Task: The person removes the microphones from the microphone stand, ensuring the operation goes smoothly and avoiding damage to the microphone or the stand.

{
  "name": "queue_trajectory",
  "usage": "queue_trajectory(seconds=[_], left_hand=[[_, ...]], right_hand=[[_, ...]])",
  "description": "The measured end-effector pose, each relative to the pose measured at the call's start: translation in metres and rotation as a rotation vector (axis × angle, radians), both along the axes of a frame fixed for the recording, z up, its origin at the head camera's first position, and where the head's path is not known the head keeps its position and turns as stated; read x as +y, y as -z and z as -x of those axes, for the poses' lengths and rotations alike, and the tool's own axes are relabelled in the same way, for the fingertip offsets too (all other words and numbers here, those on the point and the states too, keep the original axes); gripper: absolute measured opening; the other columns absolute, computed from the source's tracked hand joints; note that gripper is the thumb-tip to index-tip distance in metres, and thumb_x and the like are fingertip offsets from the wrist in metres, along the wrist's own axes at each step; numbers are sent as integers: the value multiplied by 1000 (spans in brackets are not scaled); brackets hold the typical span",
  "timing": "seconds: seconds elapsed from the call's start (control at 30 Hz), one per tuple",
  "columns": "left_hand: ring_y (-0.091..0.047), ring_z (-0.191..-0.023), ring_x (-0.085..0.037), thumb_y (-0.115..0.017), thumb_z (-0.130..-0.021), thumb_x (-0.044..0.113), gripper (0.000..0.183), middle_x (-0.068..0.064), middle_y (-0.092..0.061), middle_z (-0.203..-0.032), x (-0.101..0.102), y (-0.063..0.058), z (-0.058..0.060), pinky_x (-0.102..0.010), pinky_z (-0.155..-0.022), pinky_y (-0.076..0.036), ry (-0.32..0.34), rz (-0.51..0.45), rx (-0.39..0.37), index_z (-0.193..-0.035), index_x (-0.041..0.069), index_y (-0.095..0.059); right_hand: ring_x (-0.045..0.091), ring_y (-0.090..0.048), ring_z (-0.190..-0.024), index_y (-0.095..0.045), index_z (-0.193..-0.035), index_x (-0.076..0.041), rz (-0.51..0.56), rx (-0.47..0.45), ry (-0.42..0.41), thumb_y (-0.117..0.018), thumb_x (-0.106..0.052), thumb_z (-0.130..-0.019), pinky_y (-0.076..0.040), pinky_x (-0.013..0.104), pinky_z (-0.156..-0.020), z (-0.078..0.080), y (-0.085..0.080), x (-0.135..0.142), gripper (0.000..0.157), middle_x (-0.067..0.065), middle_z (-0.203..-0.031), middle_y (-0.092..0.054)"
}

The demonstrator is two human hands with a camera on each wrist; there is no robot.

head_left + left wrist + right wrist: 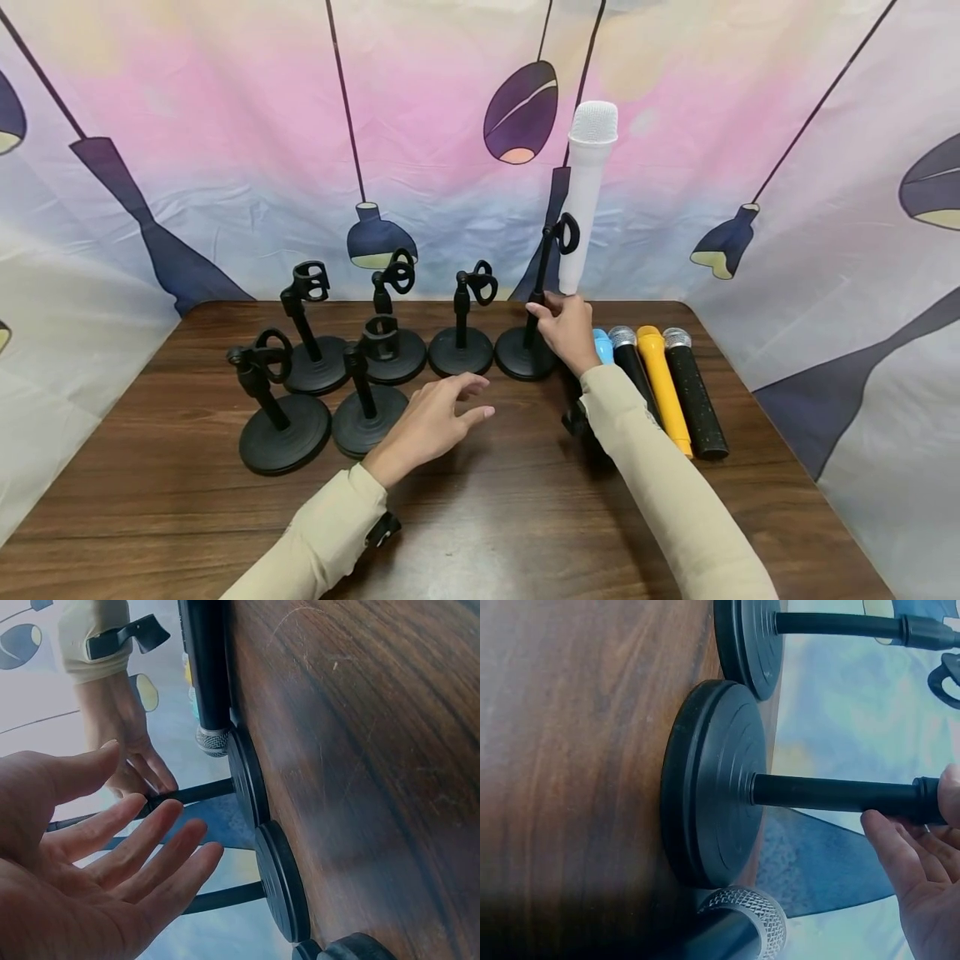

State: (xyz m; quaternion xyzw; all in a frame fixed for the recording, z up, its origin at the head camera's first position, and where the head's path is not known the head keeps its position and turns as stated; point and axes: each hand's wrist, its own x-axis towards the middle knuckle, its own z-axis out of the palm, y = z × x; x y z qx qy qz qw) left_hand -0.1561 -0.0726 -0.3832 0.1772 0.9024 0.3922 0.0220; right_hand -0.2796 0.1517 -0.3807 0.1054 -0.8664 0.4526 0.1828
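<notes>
My right hand (570, 333) grips the pole of a black desktop microphone stand (527, 354) at the back. In the right wrist view the thumb and fingers close round its pole (832, 793) near the collar, and its round base stands on the table. A white microphone (581, 212) rises upright above this hand, its lower body overlapping the stand's ring-shaped clip (567, 233) in the head view. My left hand (431, 421) hovers over the middle of the table with nothing in it, fingers spread and loosely bent, close to a short black stand (369, 417).
Several more black stands with clips fill the left and back, among them a front-left stand (283, 437) and a back-middle stand (461, 346). Right of my forearm lie a blue microphone (602, 346), a yellow microphone (663, 387) and two black ones with silver heads. A printed curtain (450, 150) hangs behind.
</notes>
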Motion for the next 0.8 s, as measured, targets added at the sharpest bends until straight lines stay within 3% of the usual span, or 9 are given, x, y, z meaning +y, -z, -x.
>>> queue_trajectory(seconds=[0.27, 0.47, 0.8], left_hand=[[-63, -119, -27, -72, -97, 27, 37, -7, -67, -130, -2, 0, -1, -48, -95, -52, 1, -15, -11, -131, 15, -65], [-64, -118, -28, -72, -97, 26, 37, -8, -67, -130, -4, 1, -2, -48, -95, -52, 0, -27, -8, -131, 14, -65], [-64, -118, -28, -72, -97, 25, 38, -9, -66, -131, -10, 2, -2, -45, -95, -53, -7, -40, -14, -132, 13, -65]], right_hand=[[28, -72, -77, -63, -132, 5, -7, 12, -7, -71, -22, -98, -52, 39, -65, -11, 1, 1, 44, 23, -110, -73], [28, -72, -75, -63, -132, 6, -34, 26, -5, -72, -24, -97, -52, 40, -64, -21, 3, 1, 46, 22, -109, -73], [36, -73, -92, -64, -129, 8, -46, 36, -12, -73, -24, -97, -59, 48, -71, -38, 4, -1, 46, 25, -115, -70]])
